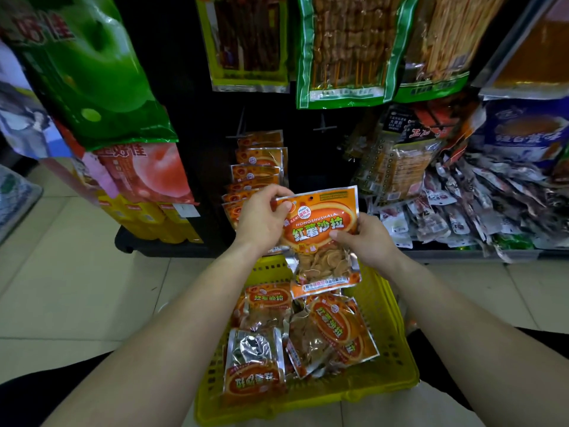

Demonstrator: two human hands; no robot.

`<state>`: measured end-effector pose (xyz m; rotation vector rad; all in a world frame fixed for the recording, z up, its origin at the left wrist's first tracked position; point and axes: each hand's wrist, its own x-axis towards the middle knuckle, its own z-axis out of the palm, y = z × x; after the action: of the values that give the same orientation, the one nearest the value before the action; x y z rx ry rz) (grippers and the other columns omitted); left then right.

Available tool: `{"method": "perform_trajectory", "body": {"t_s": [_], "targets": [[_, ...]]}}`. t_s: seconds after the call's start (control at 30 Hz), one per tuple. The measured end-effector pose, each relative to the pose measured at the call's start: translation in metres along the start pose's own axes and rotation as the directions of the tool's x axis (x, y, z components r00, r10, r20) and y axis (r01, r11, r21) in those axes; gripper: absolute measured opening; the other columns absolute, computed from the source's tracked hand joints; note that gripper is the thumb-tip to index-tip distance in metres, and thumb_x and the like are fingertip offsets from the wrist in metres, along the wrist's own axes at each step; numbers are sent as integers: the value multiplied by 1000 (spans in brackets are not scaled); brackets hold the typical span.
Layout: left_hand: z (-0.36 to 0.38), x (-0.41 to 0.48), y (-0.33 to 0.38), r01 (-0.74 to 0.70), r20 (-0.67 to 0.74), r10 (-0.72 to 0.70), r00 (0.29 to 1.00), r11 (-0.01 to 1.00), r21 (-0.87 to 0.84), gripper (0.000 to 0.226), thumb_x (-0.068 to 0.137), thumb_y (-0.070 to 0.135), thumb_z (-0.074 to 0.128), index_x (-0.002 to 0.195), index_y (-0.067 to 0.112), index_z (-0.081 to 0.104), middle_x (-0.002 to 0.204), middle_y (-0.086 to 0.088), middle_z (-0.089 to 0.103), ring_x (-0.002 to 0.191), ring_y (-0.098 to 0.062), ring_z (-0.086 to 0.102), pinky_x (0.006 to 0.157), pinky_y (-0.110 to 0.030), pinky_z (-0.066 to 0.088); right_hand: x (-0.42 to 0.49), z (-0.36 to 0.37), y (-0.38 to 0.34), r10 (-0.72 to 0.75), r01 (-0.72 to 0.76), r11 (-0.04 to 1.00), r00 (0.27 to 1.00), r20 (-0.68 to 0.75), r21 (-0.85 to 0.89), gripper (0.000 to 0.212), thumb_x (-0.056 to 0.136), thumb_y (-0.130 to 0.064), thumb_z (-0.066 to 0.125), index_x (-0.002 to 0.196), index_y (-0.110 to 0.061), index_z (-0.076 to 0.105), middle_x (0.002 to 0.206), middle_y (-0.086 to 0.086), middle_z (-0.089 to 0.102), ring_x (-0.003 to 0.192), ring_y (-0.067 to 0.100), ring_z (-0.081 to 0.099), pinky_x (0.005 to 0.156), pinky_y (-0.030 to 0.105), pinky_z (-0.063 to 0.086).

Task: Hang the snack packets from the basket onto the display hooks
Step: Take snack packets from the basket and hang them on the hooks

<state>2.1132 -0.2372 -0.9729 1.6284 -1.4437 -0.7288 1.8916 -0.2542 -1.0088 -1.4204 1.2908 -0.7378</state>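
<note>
An orange snack packet (320, 229) was held above a yellow basket (392, 328) — left hand (261, 220) pinching its top corner, the hang hole (311, 198) just beside that thumb, right hand (366, 238) gripping its side. Probably light, crinkly, slippery, chips fragile — best held by the sealed top.

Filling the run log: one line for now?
left hand: holds packet | right hand: holds packet | packet: unhung | basket: packets remain

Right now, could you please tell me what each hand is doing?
Left hand: pinches the orange snack packet at its top left corner.
Right hand: grips that packet's right edge.
</note>
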Motion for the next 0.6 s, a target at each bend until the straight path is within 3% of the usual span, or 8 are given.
{"method": "perform_trajectory", "body": {"t_s": [0.1,0.2,0.37,0.4,0.5,0.6], "targets": [[0,11,-5,24,-49,-28,998,998,-63,31,92,30,69,115,45,54,101,24,62,87,15,60,61,-6,48,21,-10,-2,-8,-1,998,989,-146,-61,15,87,-23,76,98,-15,69,91,1,74,86,21,72,76,39,58],[0,19,-20,106,-57,-107,993,994,-24,43,93,34,68,131,38,50,105,27,60,89,12,61,63,-6,45,52,-24,-4,-33,-2,993,958,-286,-122,17,86,-30,76,95,-20,66,91,1,72,85,22,69,75,37,55],[28,37,-51,152,18,-153,988,988,40,29,95,28,65,123,30,62,110,19,64,90,8,60,63,-3,45,120,-20,9,-42,-26,979,943,-330,-200,28,88,-34,73,110,-17,66,106,4,71,94,21,64,85,38,52],[38,42,-56,159,44,-162,986,986,52,30,95,28,65,125,30,62,113,16,64,91,5,61,66,-5,47,134,-15,16,-28,-41,980,942,-334,-196,29,89,-33,73,112,-17,65,108,4,71,95,20,64,87,39,52],[72,56,-73,181,124,-190,974,980,82,36,95,30,64,131,30,59,124,10,64,100,-7,63,84,-31,57,180,1,38,12,-76,983,935,-355,-167,31,89,-33,72,114,-16,65,111,5,71,103,23,66,93,40,52],[103,75,-93,195,159,-215,964,972,130,42,95,33,63,136,30,54,133,7,60,115,-14,60,98,-38,52,225,13,58,18,-80,984,931,-364,-158,30,89,-32,71,114,-17,65,111,3,71,104,23,65,92,37,52]]}}
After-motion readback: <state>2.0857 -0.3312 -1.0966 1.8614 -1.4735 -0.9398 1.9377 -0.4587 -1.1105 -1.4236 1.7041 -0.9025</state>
